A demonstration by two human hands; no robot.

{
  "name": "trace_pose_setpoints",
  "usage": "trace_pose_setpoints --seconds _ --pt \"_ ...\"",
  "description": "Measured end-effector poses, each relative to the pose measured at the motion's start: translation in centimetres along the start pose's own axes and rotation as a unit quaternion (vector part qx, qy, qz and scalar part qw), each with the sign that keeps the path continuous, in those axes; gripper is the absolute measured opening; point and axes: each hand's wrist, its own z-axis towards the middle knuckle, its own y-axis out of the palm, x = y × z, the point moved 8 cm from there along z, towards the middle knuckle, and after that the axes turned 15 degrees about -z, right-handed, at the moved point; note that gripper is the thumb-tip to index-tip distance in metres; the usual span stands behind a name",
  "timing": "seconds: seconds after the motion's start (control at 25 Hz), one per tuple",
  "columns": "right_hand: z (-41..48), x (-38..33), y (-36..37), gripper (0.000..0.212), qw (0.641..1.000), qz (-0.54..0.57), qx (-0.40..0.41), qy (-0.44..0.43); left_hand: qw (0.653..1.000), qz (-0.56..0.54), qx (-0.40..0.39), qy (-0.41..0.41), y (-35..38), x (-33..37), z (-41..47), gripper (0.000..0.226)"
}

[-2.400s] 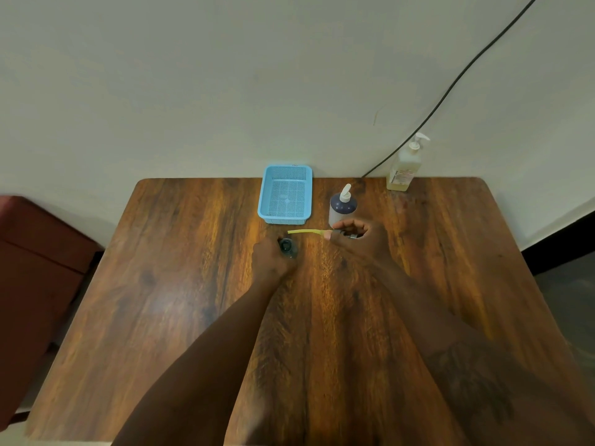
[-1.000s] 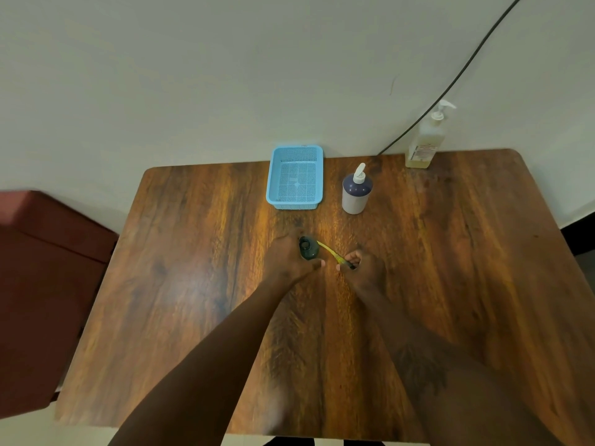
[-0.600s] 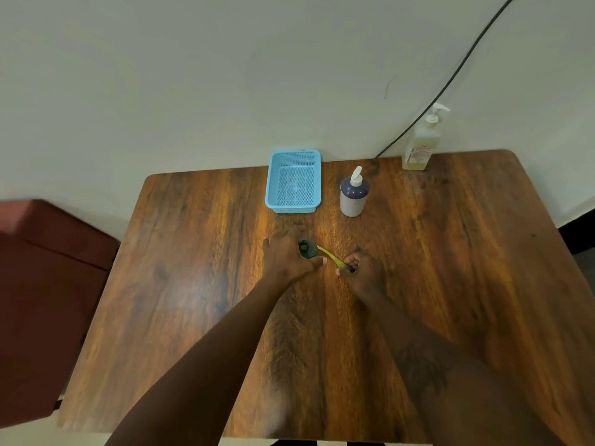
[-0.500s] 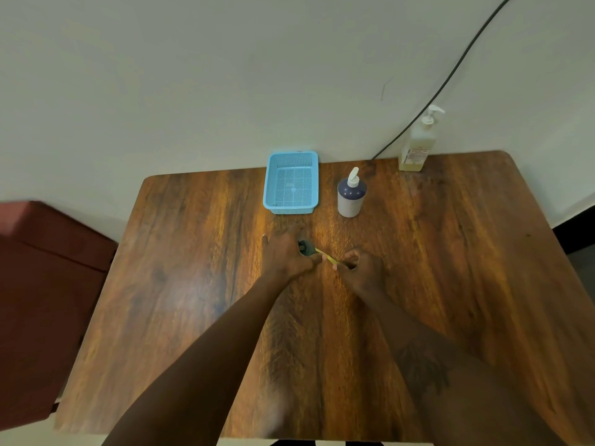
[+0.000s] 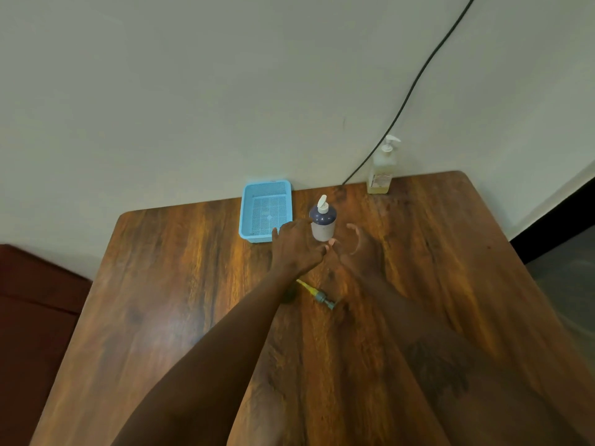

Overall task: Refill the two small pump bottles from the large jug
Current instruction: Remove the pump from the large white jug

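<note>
A small pump bottle (image 5: pixel 323 224) with a dark blue top, pale base and white pump stands upright near the table's back edge. My left hand (image 5: pixel 296 249) is just left of it with fingers stretched out, holding nothing. My right hand (image 5: pixel 357 247) is just right of and below the bottle, blurred, its fingers loosely spread and holding nothing. A pump head with a yellow dip tube (image 5: pixel 317 293) lies flat on the table behind my hands. A dark round object (image 5: pixel 288 294) shows partly under my left forearm. A taller pump bottle of yellowish liquid (image 5: pixel 381 170) stands at the back right against the wall.
A light blue mesh basket (image 5: pixel 265 211) sits left of the small bottle at the back of the wooden table (image 5: pixel 161 300). A black cable (image 5: pixel 415 82) runs down the wall behind the table. A dark red cabinet (image 5: pixel 35 310) stands to the left.
Both hands let go of the dark object and the yellow-tubed pump head, which now lie on the table, and moved forward to either side of the blue-topped bottle.
</note>
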Motion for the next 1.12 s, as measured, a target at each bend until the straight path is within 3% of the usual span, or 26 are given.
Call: trace_pose_setpoints --seconds 0.24,0.44,0.68,0.96,1.12 --pt "5.5 2.0 -6.1 0.069 0.996 0.054 0.065 0.026 0.998 -0.050 -0.016 0.035 3.3 6.2 5.3 0.040" --pt "10.2 4.0 -9.4 0.062 0.993 0.069 0.094 0.036 0.998 -0.048 -0.032 -0.008 7.2 9.2 10.8 0.075" --pt "16.4 5.6 -11.3 0.053 0.993 0.039 0.108 0.029 0.997 -0.068 -0.033 0.011 10.4 11.8 17.0 0.075" --pt "23.0 6.8 -10.6 0.050 0.994 0.024 0.102 0.007 0.996 -0.078 -0.037 -0.020 14.6 11.0 22.2 0.063" --pt "25.7 7.1 -10.0 0.054 0.996 0.015 0.092 -0.007 0.997 -0.066 -0.044 -0.009 16.5 11.0 23.8 0.043"
